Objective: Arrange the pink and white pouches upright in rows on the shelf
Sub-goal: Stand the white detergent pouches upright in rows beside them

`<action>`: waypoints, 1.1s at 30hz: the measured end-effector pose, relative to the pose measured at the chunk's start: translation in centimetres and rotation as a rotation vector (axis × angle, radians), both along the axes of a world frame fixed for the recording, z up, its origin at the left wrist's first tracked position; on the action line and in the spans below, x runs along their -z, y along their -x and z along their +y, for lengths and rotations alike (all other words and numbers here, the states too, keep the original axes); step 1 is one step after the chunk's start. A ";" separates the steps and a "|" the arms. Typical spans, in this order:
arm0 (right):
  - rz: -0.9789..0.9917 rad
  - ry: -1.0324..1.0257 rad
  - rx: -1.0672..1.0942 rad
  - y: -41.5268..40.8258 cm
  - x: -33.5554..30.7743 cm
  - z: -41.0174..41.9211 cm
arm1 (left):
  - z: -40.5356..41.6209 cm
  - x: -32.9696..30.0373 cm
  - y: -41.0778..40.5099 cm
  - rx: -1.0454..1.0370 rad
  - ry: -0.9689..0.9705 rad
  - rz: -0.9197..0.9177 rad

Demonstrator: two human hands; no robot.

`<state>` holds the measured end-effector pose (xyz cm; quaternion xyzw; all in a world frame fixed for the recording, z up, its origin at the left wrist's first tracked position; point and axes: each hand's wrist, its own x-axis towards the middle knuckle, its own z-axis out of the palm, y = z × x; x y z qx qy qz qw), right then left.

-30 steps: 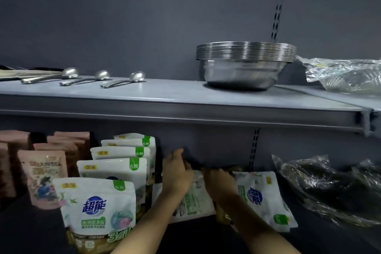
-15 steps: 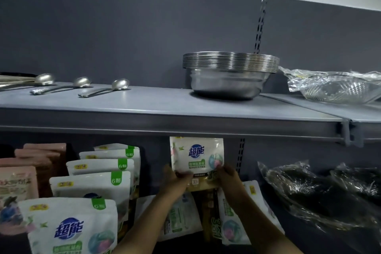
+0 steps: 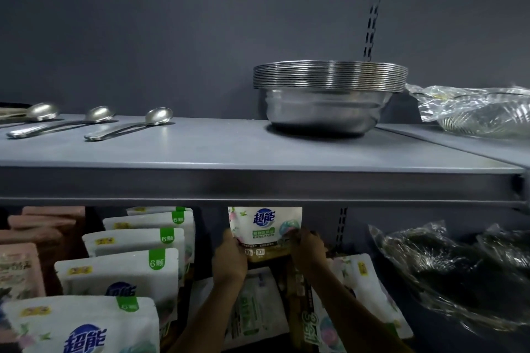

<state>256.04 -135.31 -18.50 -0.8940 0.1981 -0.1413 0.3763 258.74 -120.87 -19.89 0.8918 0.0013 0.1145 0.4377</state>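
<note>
White pouch [image 3: 265, 228] stands upright between my hands at the back of the lower shelf [image 3: 447, 335], its top just under the upper shelf [image 3: 258, 152]. My left hand [image 3: 231, 261] and right hand [image 3: 308, 251] grip its lower corners, fingers [image 3: 301, 233] curled around it. Upright white pouches [image 3: 129, 275] stand in a row leftward, pink pouches [image 3: 43, 226] beyond; two more white ones [image 3: 361, 292] lie flat below.
</note>
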 end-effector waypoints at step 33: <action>0.153 0.019 -0.037 0.0 0.8 -0.1 | -0.3 2.9 0.2 0.031 0.051 0.175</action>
